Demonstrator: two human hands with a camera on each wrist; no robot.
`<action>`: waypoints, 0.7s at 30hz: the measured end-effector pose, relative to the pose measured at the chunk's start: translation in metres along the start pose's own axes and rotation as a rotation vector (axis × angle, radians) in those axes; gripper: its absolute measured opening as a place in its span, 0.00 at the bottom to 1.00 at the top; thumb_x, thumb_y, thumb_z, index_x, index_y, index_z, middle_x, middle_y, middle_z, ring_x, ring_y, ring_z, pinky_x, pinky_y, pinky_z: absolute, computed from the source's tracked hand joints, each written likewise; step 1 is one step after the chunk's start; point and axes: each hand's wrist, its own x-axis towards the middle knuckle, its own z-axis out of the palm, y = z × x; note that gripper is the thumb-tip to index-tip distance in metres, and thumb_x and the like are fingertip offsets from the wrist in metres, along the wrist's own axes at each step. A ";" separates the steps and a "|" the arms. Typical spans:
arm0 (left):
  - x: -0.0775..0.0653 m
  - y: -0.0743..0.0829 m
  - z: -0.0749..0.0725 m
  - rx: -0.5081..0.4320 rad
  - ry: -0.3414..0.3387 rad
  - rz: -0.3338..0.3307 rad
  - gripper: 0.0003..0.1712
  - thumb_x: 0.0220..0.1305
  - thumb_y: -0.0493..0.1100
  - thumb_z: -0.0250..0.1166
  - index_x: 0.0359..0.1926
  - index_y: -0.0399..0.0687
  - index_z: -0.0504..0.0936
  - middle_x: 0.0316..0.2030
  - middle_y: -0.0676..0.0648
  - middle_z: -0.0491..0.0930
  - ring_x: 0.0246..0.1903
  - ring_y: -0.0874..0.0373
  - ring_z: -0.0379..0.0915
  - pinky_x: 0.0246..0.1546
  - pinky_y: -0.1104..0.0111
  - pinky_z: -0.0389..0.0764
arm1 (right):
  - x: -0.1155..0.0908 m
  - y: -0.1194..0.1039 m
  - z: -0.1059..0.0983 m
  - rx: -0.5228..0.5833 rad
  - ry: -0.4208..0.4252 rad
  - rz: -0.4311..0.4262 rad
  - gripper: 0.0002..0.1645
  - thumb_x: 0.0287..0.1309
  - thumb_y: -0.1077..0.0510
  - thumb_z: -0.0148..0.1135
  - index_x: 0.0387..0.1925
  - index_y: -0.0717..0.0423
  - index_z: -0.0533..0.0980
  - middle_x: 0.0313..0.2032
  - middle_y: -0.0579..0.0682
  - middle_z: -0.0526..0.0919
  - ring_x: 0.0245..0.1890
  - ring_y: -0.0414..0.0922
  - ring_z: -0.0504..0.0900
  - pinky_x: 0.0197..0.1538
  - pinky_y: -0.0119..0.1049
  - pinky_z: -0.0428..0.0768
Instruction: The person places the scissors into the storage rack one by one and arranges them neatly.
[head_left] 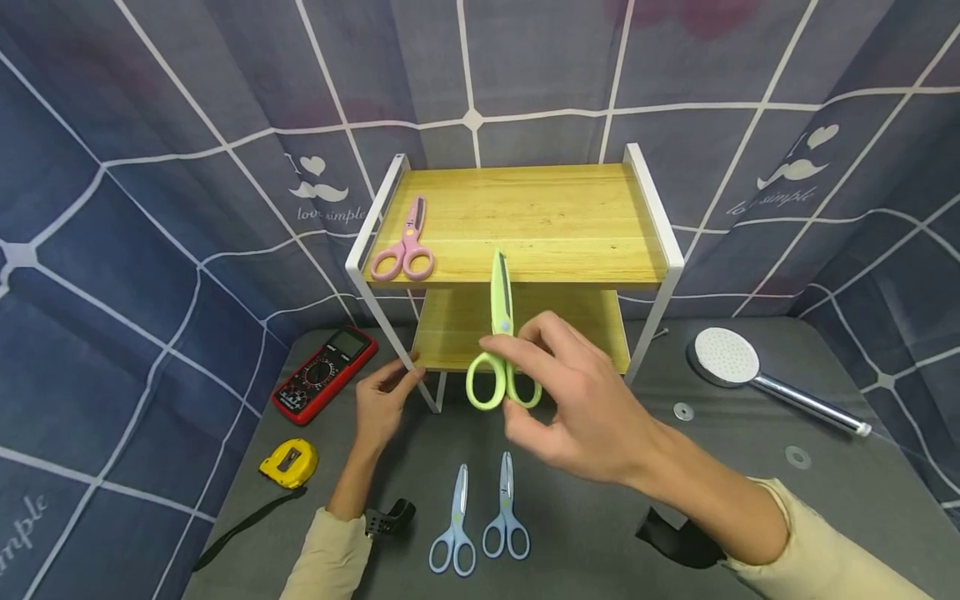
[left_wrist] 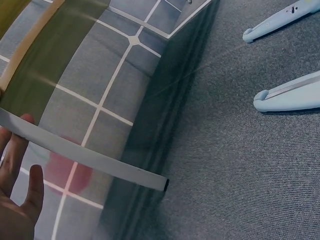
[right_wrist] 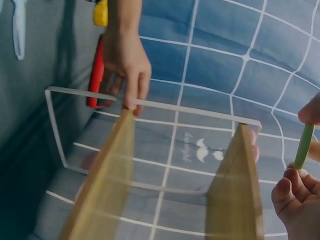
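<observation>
My right hand [head_left: 581,396] pinches light green scissors [head_left: 501,300] by the handle, blades pointing up, in front of the two-tier shelf [head_left: 517,221]. The right wrist view shows the green scissors [right_wrist: 304,145] edge-on between the fingertips. My left hand [head_left: 384,400] grips the shelf's white left leg at the lower board, thumb and fingers on either side of it; the left wrist view shows this white leg [left_wrist: 90,155]. Pink scissors [head_left: 407,246] lie at the left of the top board. Two light blue scissors [head_left: 453,533] [head_left: 507,517] lie on the table in front.
At the left are a red multimeter [head_left: 324,375] and a yellow tape measure [head_left: 289,463] with a black strap. A shower head [head_left: 726,357] lies at the right, near two metal washers [head_left: 683,411] [head_left: 798,457]. A patterned curtain [head_left: 540,75] hangs behind the shelf.
</observation>
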 end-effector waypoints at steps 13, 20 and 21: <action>-0.001 0.000 0.001 0.002 0.019 0.011 0.13 0.58 0.26 0.69 0.46 0.25 0.83 0.39 0.29 0.83 0.31 0.63 0.84 0.37 0.74 0.82 | 0.049 0.011 0.004 -0.103 -0.140 0.130 0.28 0.49 0.59 0.61 0.55 0.57 0.80 0.35 0.49 0.72 0.26 0.40 0.66 0.28 0.35 0.68; -0.001 0.001 0.000 0.003 0.014 -0.002 0.13 0.59 0.27 0.69 0.46 0.25 0.83 0.38 0.29 0.83 0.33 0.58 0.84 0.39 0.73 0.82 | 0.062 0.015 0.006 -0.139 -0.150 0.189 0.21 0.51 0.60 0.61 0.48 0.59 0.83 0.35 0.50 0.74 0.27 0.42 0.69 0.29 0.35 0.70; -0.001 0.002 0.000 0.006 0.015 -0.007 0.13 0.59 0.27 0.69 0.46 0.26 0.83 0.37 0.30 0.84 0.33 0.58 0.84 0.39 0.73 0.82 | 0.063 0.015 0.007 -0.146 -0.150 0.191 0.21 0.52 0.59 0.61 0.49 0.59 0.83 0.35 0.51 0.75 0.27 0.42 0.69 0.29 0.35 0.70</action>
